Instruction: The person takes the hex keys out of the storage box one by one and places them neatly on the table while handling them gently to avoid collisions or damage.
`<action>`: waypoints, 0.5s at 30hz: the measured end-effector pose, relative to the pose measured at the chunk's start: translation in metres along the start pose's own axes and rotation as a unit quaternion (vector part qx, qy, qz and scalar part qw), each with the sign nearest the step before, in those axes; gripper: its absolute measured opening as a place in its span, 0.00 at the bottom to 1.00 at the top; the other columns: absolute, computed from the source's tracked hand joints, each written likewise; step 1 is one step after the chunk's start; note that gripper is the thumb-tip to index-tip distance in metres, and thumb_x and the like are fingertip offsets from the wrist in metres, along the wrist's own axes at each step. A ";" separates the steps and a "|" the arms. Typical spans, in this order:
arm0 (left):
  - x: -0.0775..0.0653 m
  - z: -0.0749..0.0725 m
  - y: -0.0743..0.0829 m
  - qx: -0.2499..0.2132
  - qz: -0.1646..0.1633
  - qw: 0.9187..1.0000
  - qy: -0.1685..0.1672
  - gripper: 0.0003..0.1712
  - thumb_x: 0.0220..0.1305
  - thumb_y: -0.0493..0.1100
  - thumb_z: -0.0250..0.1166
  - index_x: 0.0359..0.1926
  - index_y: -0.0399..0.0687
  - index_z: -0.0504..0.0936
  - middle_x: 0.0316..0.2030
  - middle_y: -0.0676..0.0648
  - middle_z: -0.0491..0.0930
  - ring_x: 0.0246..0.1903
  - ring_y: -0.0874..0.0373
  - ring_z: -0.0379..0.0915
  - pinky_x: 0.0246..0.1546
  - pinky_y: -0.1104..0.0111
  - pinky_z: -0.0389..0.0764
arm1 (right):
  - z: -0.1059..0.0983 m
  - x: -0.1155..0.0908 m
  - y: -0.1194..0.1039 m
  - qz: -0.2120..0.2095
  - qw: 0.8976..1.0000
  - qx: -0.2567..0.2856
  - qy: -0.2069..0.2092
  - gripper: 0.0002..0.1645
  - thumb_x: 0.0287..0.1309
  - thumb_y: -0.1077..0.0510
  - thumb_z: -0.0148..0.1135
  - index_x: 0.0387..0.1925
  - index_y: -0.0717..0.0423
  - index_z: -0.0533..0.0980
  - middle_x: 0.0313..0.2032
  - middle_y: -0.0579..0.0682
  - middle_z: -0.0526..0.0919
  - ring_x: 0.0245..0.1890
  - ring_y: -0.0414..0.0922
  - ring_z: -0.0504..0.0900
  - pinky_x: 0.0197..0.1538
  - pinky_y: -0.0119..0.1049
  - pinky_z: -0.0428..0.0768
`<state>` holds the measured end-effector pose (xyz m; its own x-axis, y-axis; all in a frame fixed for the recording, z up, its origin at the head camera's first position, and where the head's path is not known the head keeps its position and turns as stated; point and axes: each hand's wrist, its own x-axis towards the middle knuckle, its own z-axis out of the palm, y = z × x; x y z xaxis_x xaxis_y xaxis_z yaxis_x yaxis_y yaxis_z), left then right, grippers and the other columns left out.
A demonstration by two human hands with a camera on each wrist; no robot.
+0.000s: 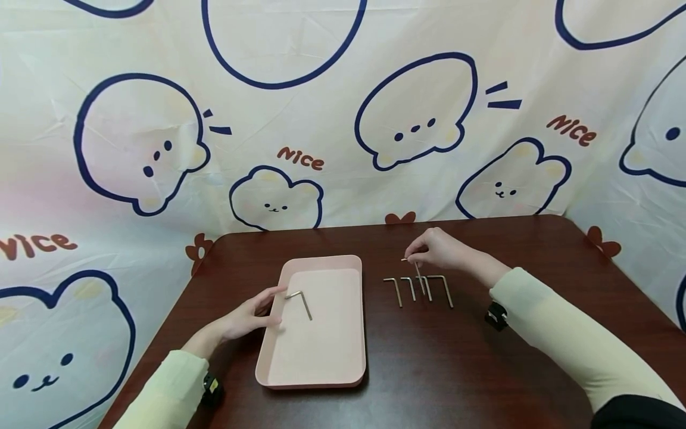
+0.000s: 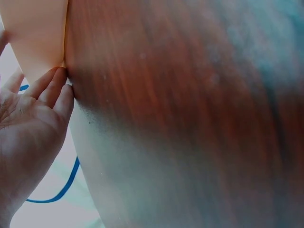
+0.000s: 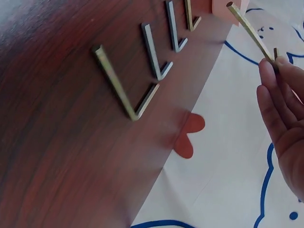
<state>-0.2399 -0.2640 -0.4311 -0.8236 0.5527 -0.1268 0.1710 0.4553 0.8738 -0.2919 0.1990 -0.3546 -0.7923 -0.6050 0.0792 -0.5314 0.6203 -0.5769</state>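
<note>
Between thumb and fingers, my right hand pinches an L-shaped hex key by its bend, raised over the table with its long arm slanting down in the head view. Below it, several more hex keys lie in a row on the wood, their short arms turned the same way. At the left, my left hand touches the long side of a pink tray with fairly straight fingers. In the left wrist view, fingertips rest against the tray's outer wall. One hex key lies inside the tray, near its left wall.
The dark wooden table has a rounded far edge. Behind and beside it hangs a pale cloth printed with blue-outlined bears. Tray and row of keys stand side by side, with a strip of table between them.
</note>
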 end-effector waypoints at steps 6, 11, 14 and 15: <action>0.000 0.000 -0.001 0.001 -0.001 1.000 -0.002 0.41 0.66 0.40 0.64 0.73 0.40 0.54 0.71 0.32 0.51 0.71 0.37 0.44 0.66 0.42 0.49 | -0.004 -0.009 0.012 0.025 1.000 -0.001 0.004 0.07 0.63 0.62 0.63 0.38 0.59 0.85 0.31 0.50 0.86 0.29 0.49 0.82 0.29 0.35 0.77; -0.001 0.000 0.000 0.000 -0.001 1.000 -0.001 0.41 0.66 0.39 0.64 0.73 0.40 0.54 0.71 0.32 0.51 0.71 0.37 0.44 0.66 0.42 0.48 | -0.007 -0.016 0.017 0.038 0.999 -0.010 0.004 0.08 0.63 0.64 0.62 0.40 0.62 0.84 0.34 0.54 0.86 0.30 0.50 0.82 0.29 0.35 0.78; -0.001 0.000 0.001 -0.005 -0.002 1.000 -0.001 0.41 0.66 0.39 0.64 0.73 0.40 0.54 0.71 0.32 0.52 0.71 0.37 0.44 0.66 0.42 0.48 | -0.008 -0.021 0.023 0.046 0.999 -0.020 0.009 0.08 0.63 0.65 0.62 0.41 0.61 0.84 0.36 0.52 0.86 0.30 0.49 0.81 0.30 0.35 0.78; 0.000 0.000 0.001 -0.006 -0.002 1.000 -0.002 0.41 0.66 0.38 0.64 0.73 0.40 0.54 0.71 0.32 0.52 0.71 0.37 0.44 0.66 0.43 0.48 | -0.008 -0.023 0.025 0.048 0.999 -0.023 0.011 0.08 0.63 0.65 0.61 0.41 0.61 0.84 0.37 0.52 0.86 0.29 0.47 0.81 0.30 0.35 0.78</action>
<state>-0.2394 -0.2636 -0.4301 -0.8226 0.5532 -0.1315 0.1614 0.4490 0.8788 -0.2894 0.2324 -0.3643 -0.8462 -0.5311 0.0430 -0.4656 0.6979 -0.5442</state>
